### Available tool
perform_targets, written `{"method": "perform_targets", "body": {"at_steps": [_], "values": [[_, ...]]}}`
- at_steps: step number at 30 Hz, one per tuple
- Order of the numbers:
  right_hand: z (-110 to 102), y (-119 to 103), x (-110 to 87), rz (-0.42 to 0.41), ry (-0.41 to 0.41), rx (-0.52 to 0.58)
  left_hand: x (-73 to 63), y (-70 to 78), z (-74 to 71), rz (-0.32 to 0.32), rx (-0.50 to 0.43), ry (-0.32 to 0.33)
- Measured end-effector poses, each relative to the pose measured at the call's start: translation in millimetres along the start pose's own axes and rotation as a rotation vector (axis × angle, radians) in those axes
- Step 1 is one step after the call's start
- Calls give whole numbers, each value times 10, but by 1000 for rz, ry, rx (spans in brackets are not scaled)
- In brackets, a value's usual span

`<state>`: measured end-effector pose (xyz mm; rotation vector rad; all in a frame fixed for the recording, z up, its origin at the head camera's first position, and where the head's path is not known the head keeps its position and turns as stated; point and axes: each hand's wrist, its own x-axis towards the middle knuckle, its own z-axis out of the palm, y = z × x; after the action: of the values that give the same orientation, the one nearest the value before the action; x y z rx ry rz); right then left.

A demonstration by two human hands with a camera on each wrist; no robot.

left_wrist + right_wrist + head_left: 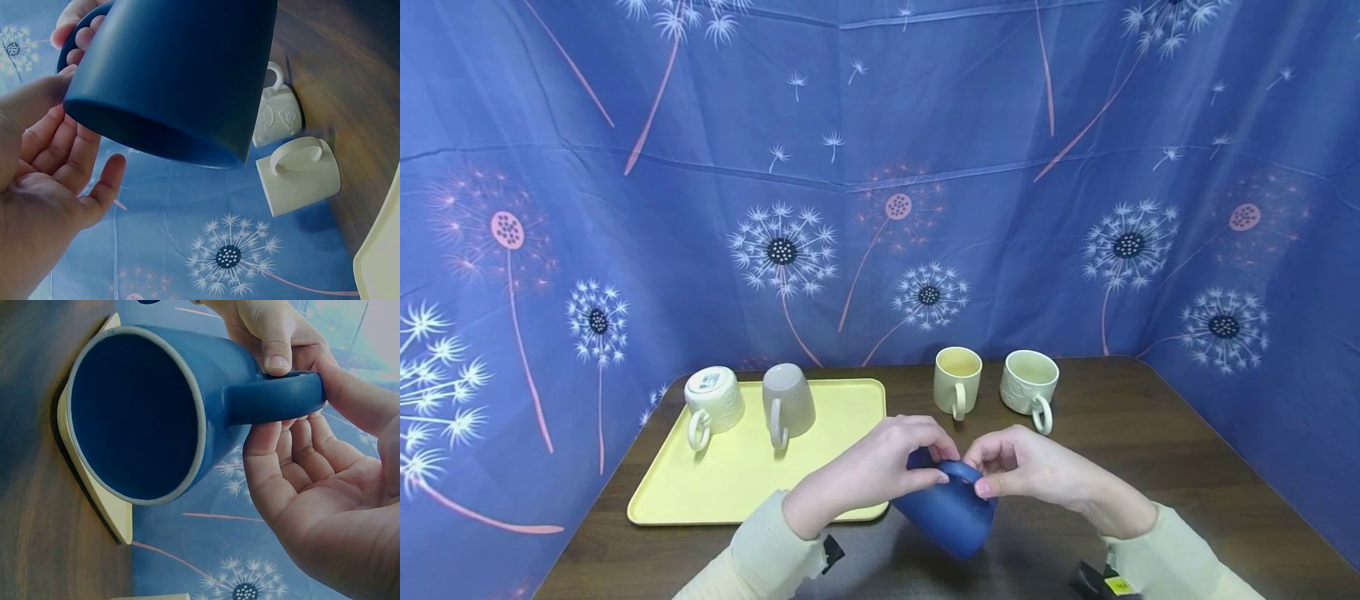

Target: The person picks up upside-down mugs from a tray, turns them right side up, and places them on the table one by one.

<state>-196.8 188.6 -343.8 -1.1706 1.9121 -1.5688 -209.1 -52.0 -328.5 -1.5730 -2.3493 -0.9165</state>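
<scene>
A dark blue mug (951,521) is held tilted above the table's front part, its handle (958,472) uppermost. My right hand (1037,471) grips the handle, with thumb on one side and fingertips curled under it in the right wrist view. From the other side my left hand (887,467) pinches the mug near the handle, its thumb (277,359) against it. One end of the mug (134,415), edged by a pale ring, faces the right wrist view. The opposite end, a dark hollow, shows in the left wrist view.
A yellow tray (715,483) lies at left, bearing an upside-down white mug (722,400) and an upside-down grey mug (793,400). Behind my hands stand an upright cream mug (951,396) and a pale embossed mug (1022,387). A blue dandelion-print cloth (850,275) hangs behind the table.
</scene>
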Motion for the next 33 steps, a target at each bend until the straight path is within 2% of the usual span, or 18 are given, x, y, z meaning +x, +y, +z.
{"method": "perform_targets", "body": {"at_steps": [5,7,10,18,25,33], "values": [[4,7,-34,-4,21,9,-17,-38,-20,42,-12,100],[7,5,-52,-3,32,12,-34,-49,-43,36,-15,134],[6,7,-84,3,64,10,-66,-60,-78,-8,-26,172],[-33,-1,-175,-44,172,-27,-178,-131,-128,-145,-16,285],[-77,-5,-250,-14,292,-47,-283,-226,-121,-220,29,392],[-133,76,-323,-138,350,-18,-407,-330,-108,-299,94,533]]}}
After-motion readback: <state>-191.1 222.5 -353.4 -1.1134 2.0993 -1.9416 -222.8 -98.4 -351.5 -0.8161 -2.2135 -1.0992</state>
